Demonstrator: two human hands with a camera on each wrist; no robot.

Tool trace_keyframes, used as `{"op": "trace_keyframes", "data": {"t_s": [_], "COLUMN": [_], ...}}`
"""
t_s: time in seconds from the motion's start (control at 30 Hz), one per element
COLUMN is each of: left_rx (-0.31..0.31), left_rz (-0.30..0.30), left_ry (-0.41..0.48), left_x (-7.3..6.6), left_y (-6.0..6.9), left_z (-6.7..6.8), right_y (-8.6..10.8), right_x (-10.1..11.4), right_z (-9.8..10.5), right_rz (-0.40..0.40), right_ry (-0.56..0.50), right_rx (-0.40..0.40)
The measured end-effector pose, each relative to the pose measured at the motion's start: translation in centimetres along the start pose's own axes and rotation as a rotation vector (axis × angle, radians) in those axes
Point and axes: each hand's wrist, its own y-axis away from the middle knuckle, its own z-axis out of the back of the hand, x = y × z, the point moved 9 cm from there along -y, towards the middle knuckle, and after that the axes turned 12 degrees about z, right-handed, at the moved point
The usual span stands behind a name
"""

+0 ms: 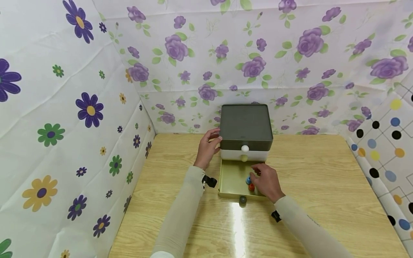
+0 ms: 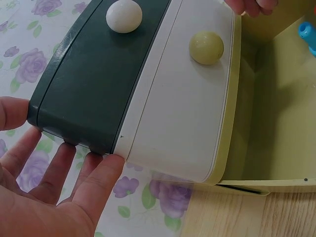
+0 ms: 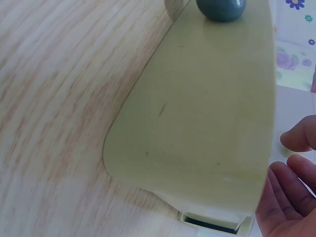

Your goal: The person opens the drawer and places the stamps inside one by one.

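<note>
A small drawer box [image 1: 246, 123] with a dark green top, a white middle drawer [image 1: 228, 154] and a pulled-out olive-yellow bottom drawer [image 1: 230, 177] stands on the table. My left hand [image 1: 207, 147] rests its fingertips and thumb against the box's left side; in the left wrist view the fingers are spread along the green and white tiers. Inside the bottom drawer lie a small blue piece [image 1: 248, 180] and a small red piece [image 1: 251, 187]. My right hand [image 1: 268, 181] hovers over the drawer's right side, fingers bent, thumb apart from them, with nothing seen between them.
Round knobs stick out of the drawer fronts: a white knob [image 1: 245, 148], a yellow-green knob [image 1: 244, 158] and a dark knob [image 1: 242, 200]. Flowered cloth [image 1: 206, 64] hangs behind the wooden table [image 1: 309, 172], with dotted cloth [image 1: 384, 154] on the right.
</note>
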Motion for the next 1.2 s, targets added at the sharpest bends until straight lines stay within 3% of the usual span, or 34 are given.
{"op": "trace_keyframes", "data": {"t_s": [0.5, 0.87, 1.2], "left_rx": [-0.014, -0.027, -0.023], "left_rz": [0.004, -0.010, 0.000], "left_ry": [-0.007, -0.003, 0.013], "left_x": [0.1, 0.0, 0.1], "left_y": [0.1, -0.2, -0.1], "left_z": [-0.2, 0.0, -0.1], "right_y": [1.3, 5.2, 8.0], "right_x": [2.3, 4.6, 5.4], "right_z": [1.7, 1.4, 0.3], "right_rz": [0.005, -0.008, -0.067], "right_ry": [-0.071, -0.144, -0.149], "right_rx": [-0.087, -0.174, -0.170]}}
